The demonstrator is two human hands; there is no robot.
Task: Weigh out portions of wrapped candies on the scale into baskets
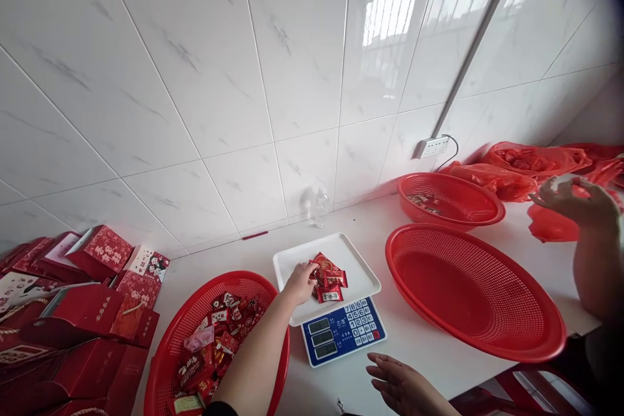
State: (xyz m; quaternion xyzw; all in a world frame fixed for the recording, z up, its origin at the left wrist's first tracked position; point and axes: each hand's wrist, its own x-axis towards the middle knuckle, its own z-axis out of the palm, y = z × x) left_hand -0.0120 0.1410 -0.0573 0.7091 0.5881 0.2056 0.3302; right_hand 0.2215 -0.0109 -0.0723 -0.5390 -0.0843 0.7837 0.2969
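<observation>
My left hand reaches over the white scale tray, its fingers curled round the edge of a small pile of red-wrapped candies. Under the tray sits a digital scale with a blue panel, a keypad and three small displays whose figures I cannot read. In front of the scale, my right hand hovers with fingers stretched out and holds nothing. Beneath my left forearm stands a red plastic basket filled with mixed wrapped sweets, partly hidden by the arm.
Red gift boxes crowd the far left. A large red basket stands right of the scale, with a smaller basket behind it. A co-worker's hand is near red plastic bags. A power strip hangs on the wall.
</observation>
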